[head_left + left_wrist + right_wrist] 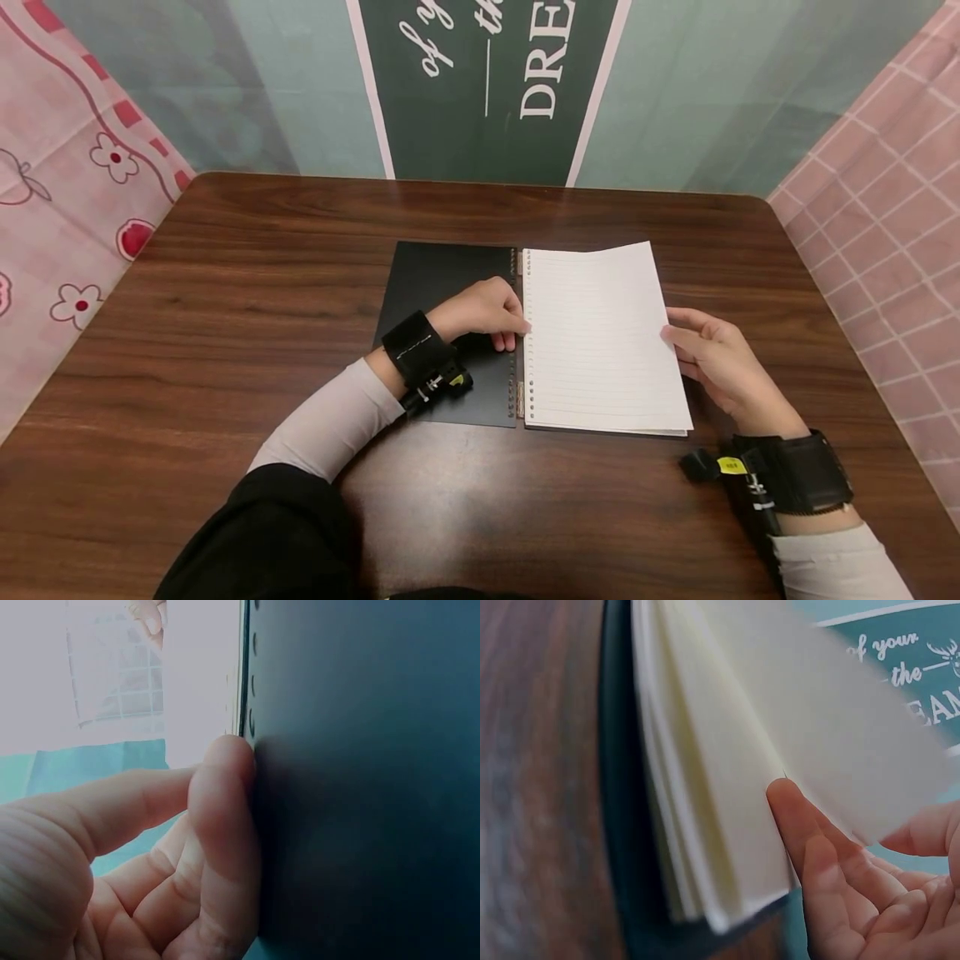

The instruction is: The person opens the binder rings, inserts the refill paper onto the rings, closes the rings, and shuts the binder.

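Observation:
A loose-leaf binder lies open in the head view, its black cover (427, 275) on the left. White lined sheets (592, 333) with punched holes along their left edge form a stack on its right half. My left hand (483, 308) reaches across the cover and pinches the holed edge of the sheets between thumb and forefinger, beside the spine (520, 400). My right hand (712, 358) holds the outer right edge, thumb over the paper. In the right wrist view, its fingers (821, 862) lie behind raised sheets (727, 750), and the pages fan apart.
The binder lies on a dark wooden table (225, 333). Behind the far edge hangs a green cloth (480, 150) with white lettering. Pink patterned cloth (82, 208) is at the left, pink checked cloth (892, 275) at the right.

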The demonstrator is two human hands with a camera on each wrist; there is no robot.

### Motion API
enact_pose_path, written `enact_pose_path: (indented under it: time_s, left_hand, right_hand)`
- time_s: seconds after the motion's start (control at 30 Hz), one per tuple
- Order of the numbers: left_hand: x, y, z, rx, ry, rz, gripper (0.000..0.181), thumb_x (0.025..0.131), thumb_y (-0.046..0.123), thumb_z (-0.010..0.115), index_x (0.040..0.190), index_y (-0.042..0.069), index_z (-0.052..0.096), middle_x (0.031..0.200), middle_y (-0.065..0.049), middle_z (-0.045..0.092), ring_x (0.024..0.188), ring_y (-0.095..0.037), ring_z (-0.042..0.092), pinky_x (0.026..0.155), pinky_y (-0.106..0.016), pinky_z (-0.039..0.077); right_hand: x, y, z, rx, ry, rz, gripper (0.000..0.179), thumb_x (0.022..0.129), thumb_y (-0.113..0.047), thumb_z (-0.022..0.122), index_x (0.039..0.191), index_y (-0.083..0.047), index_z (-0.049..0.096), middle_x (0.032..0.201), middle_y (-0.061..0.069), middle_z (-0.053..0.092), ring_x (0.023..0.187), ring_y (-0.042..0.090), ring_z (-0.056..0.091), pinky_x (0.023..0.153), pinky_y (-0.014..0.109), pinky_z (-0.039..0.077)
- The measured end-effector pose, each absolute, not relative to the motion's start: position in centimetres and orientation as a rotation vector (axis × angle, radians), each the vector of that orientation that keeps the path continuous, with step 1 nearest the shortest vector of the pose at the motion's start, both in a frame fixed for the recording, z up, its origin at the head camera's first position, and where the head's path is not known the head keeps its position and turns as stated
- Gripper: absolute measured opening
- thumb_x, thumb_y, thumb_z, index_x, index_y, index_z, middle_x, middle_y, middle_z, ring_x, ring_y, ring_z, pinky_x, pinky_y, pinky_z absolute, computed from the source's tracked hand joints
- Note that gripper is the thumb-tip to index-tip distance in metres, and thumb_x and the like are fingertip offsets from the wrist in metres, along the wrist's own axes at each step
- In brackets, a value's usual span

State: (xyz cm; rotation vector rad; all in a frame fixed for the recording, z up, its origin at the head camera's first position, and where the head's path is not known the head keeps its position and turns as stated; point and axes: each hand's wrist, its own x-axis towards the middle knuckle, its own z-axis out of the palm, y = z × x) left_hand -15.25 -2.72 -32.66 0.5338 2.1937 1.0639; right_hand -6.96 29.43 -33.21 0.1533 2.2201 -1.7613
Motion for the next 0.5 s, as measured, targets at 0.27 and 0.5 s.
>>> enact_pose_path:
  time_s: [0.27, 0.5]
  left_hand:
    - [-15.3, -2.8, -32.8, 0.541, 2.187, 1.059, 0.024, 0.095, 0.014, 0.066, 0.074, 0.005, 0.071, 0.060, -0.003, 0.067, 0.053, -0.014, 0.064, 0.062, -0.026, 0.054]
    - [-15.2, -2.7, -32.5, 0.546, 2.195, 1.042, 0.021, 0.094, 0.014, 0.066, 0.075, 0.005, 0.072, 0.059, -0.002, 0.066, 0.052, -0.012, 0.063, 0.061, -0.025, 0.053]
  right_hand:
    - [-6.7, 30.3, -33.2, 0.169, 2.199, -1.816, 0.043, 0.102, -0.025, 0.057, 0.138, -0.005, 0.046, 0.099, -0.016, 0.070, 0.087, -0.001, 0.068, 0.075, 0.016, 0.055]
    - [-6.5, 31.2, -33.2, 0.159, 2.181, -1.875, 0.043, 0.102, -0.023, 0.056, 0.139, -0.007, 0.046, 0.099, -0.016, 0.072, 0.086, 0.000, 0.070, 0.074, 0.015, 0.055]
